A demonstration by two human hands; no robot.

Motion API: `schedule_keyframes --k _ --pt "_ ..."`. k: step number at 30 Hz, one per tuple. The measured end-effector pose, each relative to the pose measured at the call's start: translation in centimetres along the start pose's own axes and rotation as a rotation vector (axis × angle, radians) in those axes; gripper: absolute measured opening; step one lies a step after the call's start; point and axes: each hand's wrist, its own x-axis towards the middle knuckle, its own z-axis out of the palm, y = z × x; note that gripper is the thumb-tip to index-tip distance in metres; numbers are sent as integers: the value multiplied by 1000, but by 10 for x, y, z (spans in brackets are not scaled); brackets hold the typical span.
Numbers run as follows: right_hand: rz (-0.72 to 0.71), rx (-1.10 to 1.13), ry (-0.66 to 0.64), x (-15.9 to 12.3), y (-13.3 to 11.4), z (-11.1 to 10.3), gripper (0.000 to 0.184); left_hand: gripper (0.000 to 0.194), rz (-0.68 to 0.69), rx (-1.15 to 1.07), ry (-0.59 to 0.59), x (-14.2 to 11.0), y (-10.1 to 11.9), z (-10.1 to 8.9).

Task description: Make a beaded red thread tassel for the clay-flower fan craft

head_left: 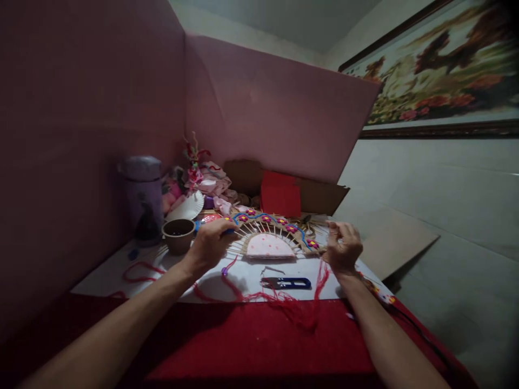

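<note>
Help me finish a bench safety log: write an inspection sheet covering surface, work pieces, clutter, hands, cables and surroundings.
Surface: white sheet over red cloth.
Work pieces: fan-shaped piece with a flower-trimmed band; blue-handled snips lie in front.
Clutter: loose red yarn trails onto the cloth; brown bowl and purple tumbler at left; pink fabric pile and red card behind.
Left hand: closed on a blue item, mostly hidden.
Right hand: curled, near the band's right end; grip unclear.
Cables: dark cord-like line at lower right; unclear whether a cable.
Surroundings: pink panels behind and left; framed picture.
</note>
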Motion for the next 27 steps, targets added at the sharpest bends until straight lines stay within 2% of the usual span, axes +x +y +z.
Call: schedule_keyframes --k 3,7,13,15,19,22,27 --pt "-13 -1 -6 0 0 0 32 19 19 99 8 -2 3 -1" --pt "-12 1 -12 -1 -4 -1 34 29 -51 172 88 2 5 -11" --pt "-25 4 -21 -1 -5 0 34 31 -27 112 259 16 1 -33" --pt "-30 11 -20 -2 -3 1 33 28 -74 83 330 19 -5 -42" --pt "-29 8 -4 -2 -1 3 31 18 -254 40 498 23 -17 -55" --pt "-34 11 -5 -1 -1 4 30 18 -313 113 499 23 -22 -59" --pt "-32 38 -18 -2 -2 3 29 17 -283 156 423 21 -28 -54"
